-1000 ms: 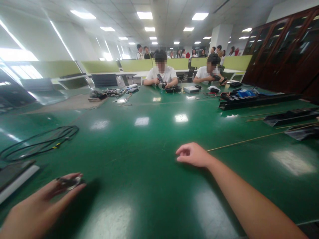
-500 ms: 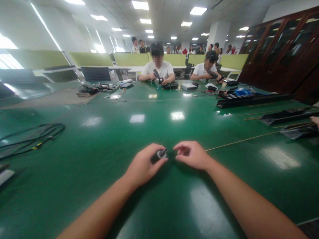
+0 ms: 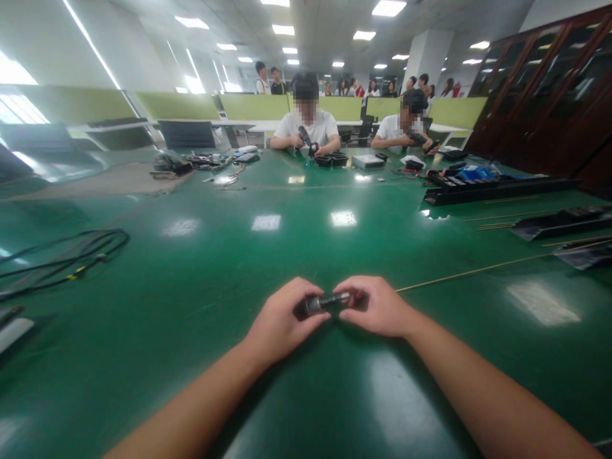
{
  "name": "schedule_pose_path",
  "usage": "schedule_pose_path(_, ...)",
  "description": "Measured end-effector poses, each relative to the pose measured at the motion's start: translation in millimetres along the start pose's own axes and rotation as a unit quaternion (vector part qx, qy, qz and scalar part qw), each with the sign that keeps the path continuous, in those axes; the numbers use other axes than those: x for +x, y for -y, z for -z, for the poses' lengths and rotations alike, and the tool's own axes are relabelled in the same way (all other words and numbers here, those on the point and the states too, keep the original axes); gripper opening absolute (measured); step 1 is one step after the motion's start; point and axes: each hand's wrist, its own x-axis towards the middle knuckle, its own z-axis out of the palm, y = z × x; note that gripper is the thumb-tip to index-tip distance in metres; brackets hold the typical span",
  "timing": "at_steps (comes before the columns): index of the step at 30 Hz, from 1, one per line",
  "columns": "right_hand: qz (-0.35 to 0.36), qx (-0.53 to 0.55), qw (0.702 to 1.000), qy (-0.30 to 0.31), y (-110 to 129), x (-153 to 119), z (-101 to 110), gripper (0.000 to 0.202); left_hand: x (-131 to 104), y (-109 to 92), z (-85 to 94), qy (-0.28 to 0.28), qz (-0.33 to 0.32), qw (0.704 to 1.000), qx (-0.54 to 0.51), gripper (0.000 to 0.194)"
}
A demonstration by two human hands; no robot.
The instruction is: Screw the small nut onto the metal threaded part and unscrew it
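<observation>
My left hand [image 3: 282,315] is closed around a dark cylindrical part with a narrower metal shaft [image 3: 315,305]. The part lies sideways just above the green table, its shaft pointing right. Its left end is hidden in the palm. My right hand [image 3: 375,306] is curled around the shaft's tip, thumb and fingers apart. Whether a fingertip touches the metal, I cannot tell. A thin brass-coloured rod [image 3: 473,273] runs along the table behind my right hand towards the right.
Black cables [image 3: 90,255] lie coiled at the left. Black channels [image 3: 497,188] and thin rods lie at the right. Small electronic parts [image 3: 210,160] are heaped at the far left. Two people [image 3: 306,124] sit across the table [image 3: 215,248], with tools in their hands.
The cylindrical part has turned in my left hand: its end faced me before, and now its shaft points right, between the fingers of my right hand.
</observation>
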Motion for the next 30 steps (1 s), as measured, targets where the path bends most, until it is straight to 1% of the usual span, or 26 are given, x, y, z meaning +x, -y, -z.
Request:
schedule_pose_path(4, 0.002, -0.015, 1.000, 0.005, 2.7, -0.6, 1.0, 0.031, 0.3, -1.0, 0.3, -0.006, -0.027, 1.000, -0.013, 0.020)
schedule_pose_path(9, 0.016, -0.034, 0.999, 0.009, 6.0, -0.4, 1.5, 0.026, -0.1, -0.5, -0.9, 0.000, -0.028, 0.999, -0.018, 0.019)
schedule_pose_path(14, 0.033, -0.035, 0.999, 0.010, 8.8, -0.9, 0.6, 0.024, -0.3, -0.9, -1.2, -0.005, -0.029, 0.999, -0.024, 0.025)
schedule_pose_path(17, 0.043, -0.035, 0.998, 0.010, 9.7, -1.3, 0.2, 0.023, -0.3, -2.2, -1.6, 0.001, -0.033, 0.999, -0.029, 0.020)
schedule_pose_path(24, 0.046, -0.036, 0.998, 0.007, 10.4, -1.4, -0.3, 0.020, -0.4, -5.9, -3.8, 0.006, -0.051, 0.998, -0.028, 0.018)
schedule_pose_path(30, 0.040, -0.037, 0.998, 0.012, 10.0, -1.7, -1.0, 0.019, -0.9, -4.3, -4.9, 0.007, -0.052, 0.998, -0.021, 0.019)
